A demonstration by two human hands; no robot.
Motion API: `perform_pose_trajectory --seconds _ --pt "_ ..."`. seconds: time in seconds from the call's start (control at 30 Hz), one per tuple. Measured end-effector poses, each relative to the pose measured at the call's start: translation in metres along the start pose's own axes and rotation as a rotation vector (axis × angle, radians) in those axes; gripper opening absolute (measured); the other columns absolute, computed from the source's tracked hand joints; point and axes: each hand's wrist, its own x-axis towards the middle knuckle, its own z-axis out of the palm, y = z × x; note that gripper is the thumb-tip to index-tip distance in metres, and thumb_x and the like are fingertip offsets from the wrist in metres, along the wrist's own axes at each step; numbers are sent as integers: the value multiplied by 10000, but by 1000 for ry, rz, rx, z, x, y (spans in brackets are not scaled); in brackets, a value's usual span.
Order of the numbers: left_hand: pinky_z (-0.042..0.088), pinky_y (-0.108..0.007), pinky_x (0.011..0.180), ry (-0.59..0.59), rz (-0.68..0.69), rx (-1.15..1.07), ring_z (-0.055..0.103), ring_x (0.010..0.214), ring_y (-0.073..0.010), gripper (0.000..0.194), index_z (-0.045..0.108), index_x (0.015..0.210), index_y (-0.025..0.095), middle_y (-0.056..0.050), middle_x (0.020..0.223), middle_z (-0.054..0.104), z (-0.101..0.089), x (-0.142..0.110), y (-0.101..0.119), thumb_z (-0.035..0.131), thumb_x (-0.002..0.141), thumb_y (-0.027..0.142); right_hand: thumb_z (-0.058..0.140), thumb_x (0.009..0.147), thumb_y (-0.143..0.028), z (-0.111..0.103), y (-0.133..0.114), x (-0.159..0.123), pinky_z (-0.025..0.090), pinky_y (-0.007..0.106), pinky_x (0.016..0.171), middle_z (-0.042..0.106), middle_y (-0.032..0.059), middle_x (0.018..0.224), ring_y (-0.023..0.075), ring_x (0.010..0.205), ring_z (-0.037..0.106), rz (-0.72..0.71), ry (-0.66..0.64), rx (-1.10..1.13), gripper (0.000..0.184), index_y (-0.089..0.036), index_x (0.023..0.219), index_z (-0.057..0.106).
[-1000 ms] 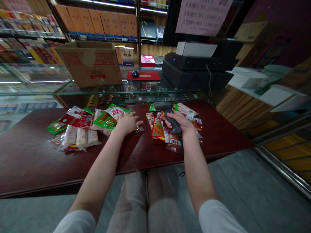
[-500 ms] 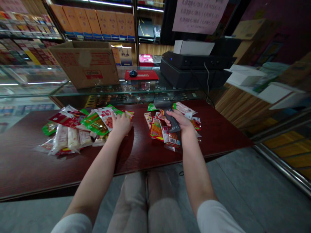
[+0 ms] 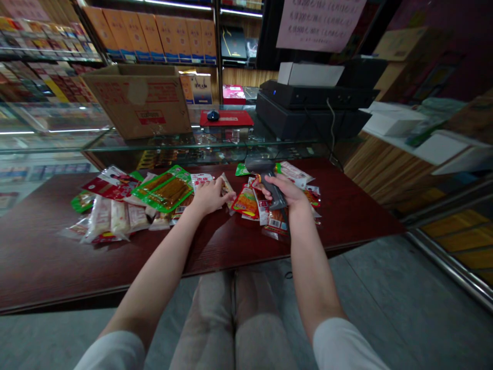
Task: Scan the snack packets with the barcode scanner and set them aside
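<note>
While orange boxes are lining the far shelves (image 3: 154, 36) and a cardboard carton (image 3: 136, 97) is sitting on a glass display case (image 3: 115, 146), a dark red wooden bench (image 3: 346, 226) is stretching across the near part of the scene, and a black office machine (image 3: 308, 110) is standing beyond its far right side. On the bench, snack packets (image 3: 110, 218) are lying in two loose groups, a larger one to the left and a smaller one to the right, and both are sitting near the far edge. As far as the pictures show, nothing is boxed, stacked or squared up: the packets in both groups are lying flat or overlapping, and none is standing upright. In the left group, pale packets are gathering on the near side, while a green packet (image 3: 164, 189) is lying on the far side, just beyond the left hand (image 3: 210, 197). That hand is reaching toward the middle of the bench, open and nearly flat, with its fingers (image 3: 221, 191) spread and touching a narrow tan packet (image 3: 228, 192) at the inner edge of the left group. The right hand (image 3: 287, 191) is closed around the grip of a dark handheld barcode scanner (image 3: 262, 167), whose head is pointing toward the far side and hanging just above the right group, close to an orange packet (image 3: 245, 202).
</note>
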Motion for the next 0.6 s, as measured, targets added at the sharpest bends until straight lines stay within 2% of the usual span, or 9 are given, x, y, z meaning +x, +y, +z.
perform_pose_trajectory --seconds 0.1,0.23,0.33,0.4,0.47,0.53,0.6 --pt "397 -532 1027 17 -81 -51 604 1198 -424 731 520 1314 96 -260 1234 665 3 -1 8 456 886 686 823 727 -404 1 0 0 454 206 424 656 23 733 89 515 524 9 15 -5 399 -180 899 541" --pt "448 -472 1003 25 -159 -255 624 1186 -385 642 518 1315 106 -238 1263 649 15 8 11 622 811 489 830 723 -400 1 -1 0 451 206 426 662 28 749 89 523 526 16 18 -6 402 -178 897 543" --pt "521 -374 902 45 -179 -665 680 1057 -279 613 511 1309 131 -169 1233 666 21 17 2 646 737 306 840 706 -426 1 -1 -1 442 202 422 643 5 694 86 503 517 18 9 -12 430 -177 896 546" --pt "550 -333 791 58 -227 -999 696 905 -211 607 487 1334 158 -110 1146 688 22 22 -4 580 742 258 847 694 -442 2 -1 -1 442 200 424 630 -6 666 85 498 514 23 2 -15 451 -173 894 546" --pt "550 -317 690 39 -295 -1226 678 757 -177 591 480 1350 181 -63 1016 694 22 24 -7 516 764 249 851 690 -440 3 -1 -2 444 198 427 639 1 687 84 506 519 23 4 -11 460 -167 903 548" --pt "548 -326 659 -7 -333 -1279 667 708 -184 565 499 1339 182 -50 933 690 22 24 -6 486 778 246 854 687 -429 4 -1 -2 446 197 429 658 14 731 80 514 522 23 8 -4 464 -163 919 552" --pt "558 -353 727 -22 -334 -1161 695 817 -224 545 521 1320 161 -86 981 707 23 25 -5 489 781 233 853 691 -423 4 -2 -2 449 197 434 668 19 747 78 514 522 32 12 -2 455 -166 917 553"
